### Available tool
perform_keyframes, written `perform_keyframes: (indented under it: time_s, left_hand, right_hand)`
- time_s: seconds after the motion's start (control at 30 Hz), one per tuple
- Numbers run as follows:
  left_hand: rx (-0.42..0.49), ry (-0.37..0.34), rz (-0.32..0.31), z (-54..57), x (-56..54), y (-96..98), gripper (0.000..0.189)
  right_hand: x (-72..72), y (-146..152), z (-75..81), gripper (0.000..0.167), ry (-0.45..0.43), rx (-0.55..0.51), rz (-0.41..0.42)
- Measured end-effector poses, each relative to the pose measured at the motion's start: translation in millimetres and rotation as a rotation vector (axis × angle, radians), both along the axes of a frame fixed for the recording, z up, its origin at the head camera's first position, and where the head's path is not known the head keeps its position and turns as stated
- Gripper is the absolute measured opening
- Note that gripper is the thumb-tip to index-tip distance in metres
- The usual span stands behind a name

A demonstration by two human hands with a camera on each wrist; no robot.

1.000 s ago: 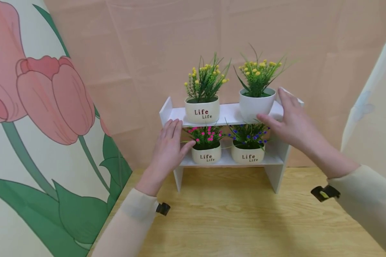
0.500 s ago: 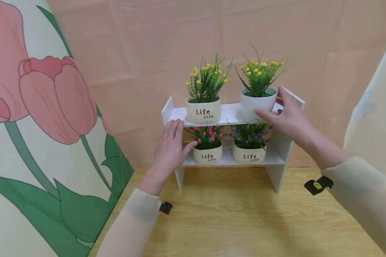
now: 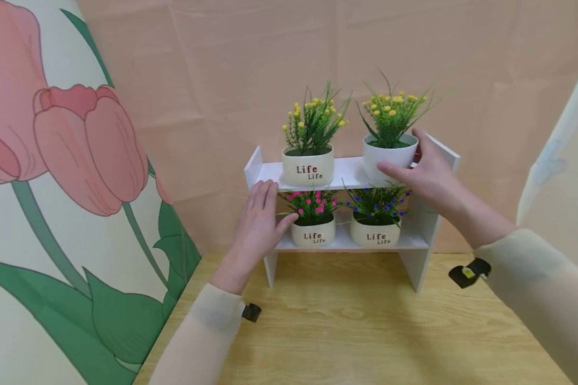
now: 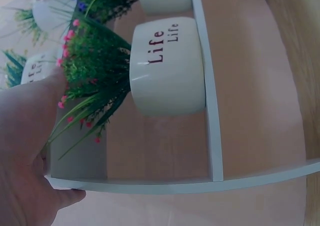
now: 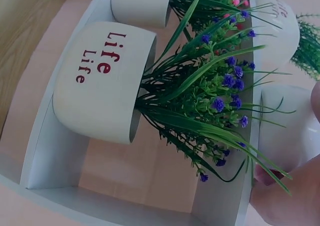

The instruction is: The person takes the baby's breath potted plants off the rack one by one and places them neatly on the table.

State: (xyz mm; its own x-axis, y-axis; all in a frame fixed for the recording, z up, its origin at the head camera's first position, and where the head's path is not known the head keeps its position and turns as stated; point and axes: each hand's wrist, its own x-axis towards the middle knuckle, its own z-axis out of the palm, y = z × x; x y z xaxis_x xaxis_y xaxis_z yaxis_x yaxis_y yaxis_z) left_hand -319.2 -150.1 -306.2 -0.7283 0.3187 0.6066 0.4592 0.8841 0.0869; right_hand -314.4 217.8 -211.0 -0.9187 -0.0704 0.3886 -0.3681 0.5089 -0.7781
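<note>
My right hand (image 3: 431,174) holds a white flowerpot with yellow flowers (image 3: 390,152) at the right of the upper shelf. Its thumb lies across the pot's front, and the fingers go round the right side, partly hidden. In the right wrist view, that hand (image 5: 295,191) shows only at the edge, against the pot (image 5: 285,131). My left hand (image 3: 257,227) touches the left front corner of the white shelf rack (image 3: 351,168), fingers fairly straight, thumb spread. In the left wrist view, one finger of the left hand (image 4: 25,141) lies outside the side panel.
A cream "Life" pot with yellow flowers (image 3: 308,167) stands at the upper shelf's left. Below are a pot with pink flowers (image 3: 313,234) and one with blue flowers (image 3: 375,234). The rack stands on a wooden table (image 3: 356,321), between a tulip-printed panel (image 3: 86,160) and pink cloth.
My right hand has closed in on the white pot, its thumb sliding left across the front and its fingers reaching round the side. The left hand stays at the rack corner. The view shifts slightly.
</note>
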Motion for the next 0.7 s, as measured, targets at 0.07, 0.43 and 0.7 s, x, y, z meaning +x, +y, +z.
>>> perform_keyframes:
  time_s: [0.07,0.43,0.7]
  left_hand:
    - [0.004,0.011,-0.003,-0.8,-0.3,-0.1,0.09]
    - [0.02,0.019,0.002,-2.7,0.3,1.7,0.09]
    - [0.021,0.001,0.014,-1.6,0.5,2.3,0.09]
  right_hand:
    - [0.2,-1.2,0.4,0.117,-0.007,-0.023,0.002]
    - [-1.6,-3.5,-2.8,0.114,-0.006,-0.056,-0.015]
    - [1.6,-4.8,-5.0,0.115,-0.004,-0.075,-0.05]
